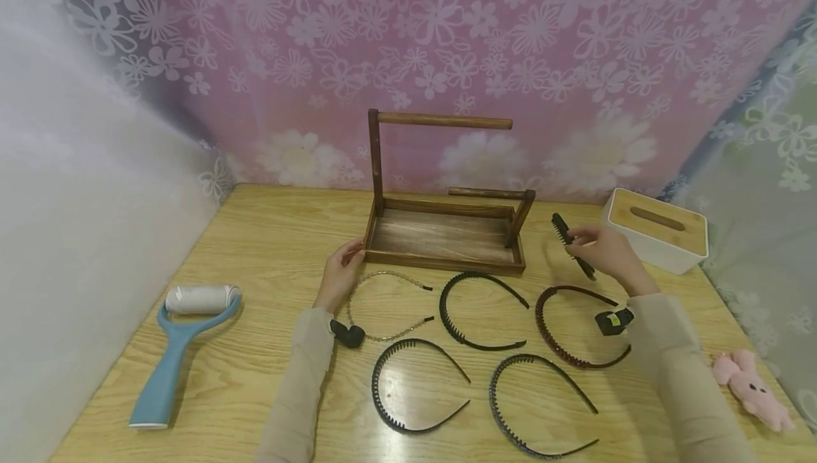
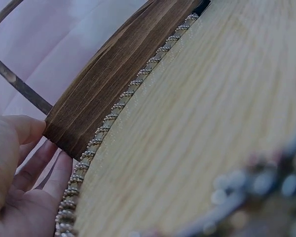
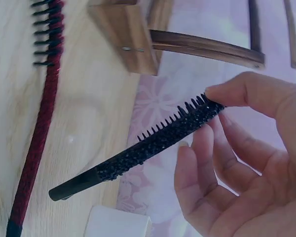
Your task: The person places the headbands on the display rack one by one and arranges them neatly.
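Observation:
My right hand (image 1: 603, 250) pinches a black glittery headband (image 3: 153, 143) with comb teeth between thumb and fingers. It is held up right of a dark wooden display rack (image 1: 440, 263), seen edge-on in the head view. With thumb and fingers, my left hand (image 1: 341, 275) grips the rack's front left corner (image 2: 64, 133). Beside that hand a beaded, pale gold headband (image 2: 116, 106) lies along the tray's front. A toothed black headband (image 1: 447, 314) and a dark red headband (image 1: 545, 328) lie before the rack. Nothing hangs on the rack's two bars (image 1: 447, 120).
Nearer the front lie two more dark toothed headbands, one left (image 1: 378, 385) and one right (image 1: 496, 399). A blue-handled lint roller (image 1: 169, 364) lies at left. A white tissue box (image 1: 657, 236) with wooden lid stands back right, a pink plush toy (image 1: 753, 392) at the right edge.

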A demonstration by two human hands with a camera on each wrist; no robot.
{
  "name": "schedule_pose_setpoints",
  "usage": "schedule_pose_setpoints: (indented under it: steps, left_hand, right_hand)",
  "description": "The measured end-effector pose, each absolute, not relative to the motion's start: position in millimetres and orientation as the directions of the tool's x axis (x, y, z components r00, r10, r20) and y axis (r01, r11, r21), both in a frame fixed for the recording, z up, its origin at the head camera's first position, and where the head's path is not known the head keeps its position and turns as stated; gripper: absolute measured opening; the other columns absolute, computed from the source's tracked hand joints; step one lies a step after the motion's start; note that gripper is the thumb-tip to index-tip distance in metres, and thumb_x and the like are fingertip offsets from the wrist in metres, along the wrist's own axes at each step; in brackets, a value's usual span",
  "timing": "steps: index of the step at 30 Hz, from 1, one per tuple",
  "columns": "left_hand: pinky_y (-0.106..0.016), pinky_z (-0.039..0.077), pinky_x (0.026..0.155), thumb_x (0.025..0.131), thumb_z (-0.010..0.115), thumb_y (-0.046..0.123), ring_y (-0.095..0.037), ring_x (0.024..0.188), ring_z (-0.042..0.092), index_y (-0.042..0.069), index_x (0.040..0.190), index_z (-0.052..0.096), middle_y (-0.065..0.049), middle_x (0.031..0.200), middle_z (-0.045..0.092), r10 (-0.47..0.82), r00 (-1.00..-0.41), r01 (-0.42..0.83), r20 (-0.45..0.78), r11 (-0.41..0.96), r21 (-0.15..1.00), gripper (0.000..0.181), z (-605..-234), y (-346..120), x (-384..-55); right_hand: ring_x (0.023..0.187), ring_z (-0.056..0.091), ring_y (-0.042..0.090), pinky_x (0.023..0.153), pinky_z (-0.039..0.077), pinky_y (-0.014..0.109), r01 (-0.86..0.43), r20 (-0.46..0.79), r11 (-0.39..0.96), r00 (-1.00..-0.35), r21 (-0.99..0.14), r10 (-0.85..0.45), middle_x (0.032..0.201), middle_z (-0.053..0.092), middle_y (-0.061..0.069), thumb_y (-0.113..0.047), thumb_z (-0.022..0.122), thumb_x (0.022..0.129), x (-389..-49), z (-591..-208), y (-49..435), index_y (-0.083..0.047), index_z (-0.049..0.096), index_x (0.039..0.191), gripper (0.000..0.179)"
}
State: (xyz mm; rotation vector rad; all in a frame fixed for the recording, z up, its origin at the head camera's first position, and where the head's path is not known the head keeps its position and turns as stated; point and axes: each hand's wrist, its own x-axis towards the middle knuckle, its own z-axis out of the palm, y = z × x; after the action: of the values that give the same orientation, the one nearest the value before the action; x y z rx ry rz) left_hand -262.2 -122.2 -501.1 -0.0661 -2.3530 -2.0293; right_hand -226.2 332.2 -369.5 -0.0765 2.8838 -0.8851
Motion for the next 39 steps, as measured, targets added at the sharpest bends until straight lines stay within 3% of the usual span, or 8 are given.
schedule_pose_setpoints:
  steps: [5,11,14,19,22,26,31,39]
  left_hand:
    - [-0.047,0.042,0.111,0.101,0.054,0.016,-0.035,0.127,0.052,0.009,0.139,0.054,-0.019,0.137,0.053,0.044,-0.995,0.102,0.094,0.215,0.971,0.039,-500,-122,-262]
    - [-0.046,0.044,0.109,0.1,0.055,0.014,-0.033,0.125,0.05,0.005,0.127,0.063,-0.019,0.134,0.051,0.113,-0.984,0.168,0.14,0.306,0.937,0.029,-500,-121,-262]
    - [-0.045,0.044,0.109,0.1,0.056,0.012,-0.032,0.125,0.05,0.002,0.12,0.066,-0.019,0.132,0.051,0.105,-0.985,0.162,0.136,0.306,0.938,0.025,-501,-120,-262]
    - [-0.044,0.042,0.111,0.1,0.056,0.013,-0.031,0.127,0.048,0.003,0.119,0.067,-0.017,0.133,0.052,0.091,-0.989,0.136,0.113,0.305,0.943,0.024,-500,-119,-260]
    - [-0.045,0.042,0.111,0.099,0.057,0.014,-0.031,0.128,0.047,0.003,0.118,0.067,-0.017,0.133,0.053,0.089,-0.989,0.139,0.118,0.301,0.943,0.024,-499,-119,-260]
    - [-0.046,0.043,0.11,0.098,0.058,0.013,-0.032,0.127,0.048,0.003,0.117,0.068,-0.018,0.133,0.053,0.098,-0.986,0.161,0.137,0.303,0.939,0.024,-499,-120,-261]
    - [-0.045,0.043,0.111,0.098,0.058,0.012,-0.032,0.129,0.047,0.003,0.116,0.069,-0.018,0.133,0.053,0.106,-0.985,0.163,0.137,0.303,0.939,0.023,-500,-122,-259]
    - [-0.044,0.043,0.11,0.098,0.059,0.013,-0.032,0.129,0.048,0.001,0.117,0.068,-0.018,0.136,0.05,0.117,-0.983,0.163,0.138,0.248,0.955,0.024,-504,-122,-259]
  right_hand:
    - [0.107,0.06,0.043,0.086,0.053,0.053,0.037,-0.094,0.758,-0.995,-0.651,-0.032,0.128,0.054,0.033,-0.031,0.052,0.101,-225,-368,337,0.004,0.044,0.142,0.055]
    - [0.083,0.06,0.0,0.073,0.056,0.018,0.07,-0.072,0.681,-0.997,-0.728,0.026,0.123,0.053,0.019,-0.034,0.051,0.101,-225,-370,337,0.004,0.039,0.145,0.06]
    - [0.078,0.055,-0.011,0.071,0.053,0.011,0.076,-0.051,0.613,-0.997,-0.786,0.059,0.113,0.055,0.003,-0.035,0.053,0.1,-224,-367,335,0.004,0.038,0.146,0.062]
    - [0.076,0.059,-0.007,0.069,0.053,0.01,0.048,0.003,0.402,-0.992,-0.914,0.125,0.096,0.055,-0.019,-0.031,0.061,0.097,-222,-353,330,-0.017,0.051,0.131,0.038]
    - [0.073,0.062,-0.004,0.067,0.053,0.01,-0.016,0.046,0.2,-0.989,-0.98,0.143,0.093,0.061,-0.02,-0.022,0.065,0.094,-221,-341,324,-0.027,0.055,0.114,0.023]
    - [0.073,0.064,0.0,0.067,0.054,0.01,-0.13,0.131,0.013,-0.98,-0.991,0.15,0.096,0.065,-0.014,-0.013,0.067,0.093,-221,-327,312,-0.021,0.057,0.112,0.023]
    - [0.074,0.064,0.004,0.068,0.054,0.013,-0.251,0.243,-0.024,-0.955,-0.968,0.167,0.097,0.066,-0.009,-0.011,0.069,0.091,-226,-307,291,-0.013,0.058,0.118,0.03]
    - [0.073,0.06,0.006,0.068,0.054,0.014,-0.309,0.305,-0.026,-0.945,-0.951,0.116,0.095,0.063,-0.007,-0.015,0.072,0.089,-243,-268,257,-0.015,0.06,0.119,0.033]
